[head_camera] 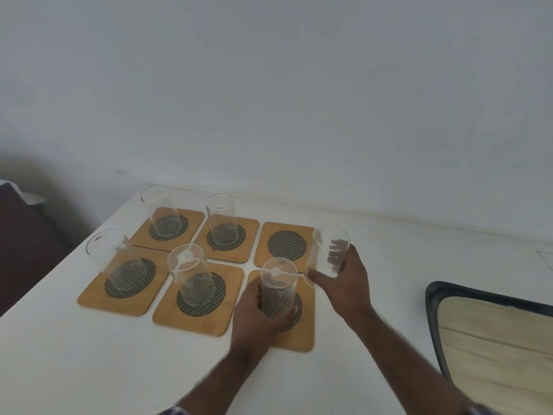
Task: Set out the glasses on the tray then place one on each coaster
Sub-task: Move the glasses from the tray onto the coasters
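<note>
We judge the clear, smooth cylindrical glasses fragile and slippery, so our left hand (pixel 254 313) wraps one tumbler (pixel 278 287) low at centre frame, while our right hand (pixel 347 277) clasps another (pixel 327 253) mid-wall beside the bare wooden coaster (pixel 285 245).

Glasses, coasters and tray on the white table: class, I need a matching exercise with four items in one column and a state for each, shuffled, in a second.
Items
1. left hand
2. right hand
3. back right coaster
4. tray

States
A. bare, no glass on it yet
B. holds a tilted glass in the air
C. grips a glass standing on the front right coaster
D. lies at the right, nothing visible on it

Pairs: 1-C, 2-B, 3-A, 4-D
</note>
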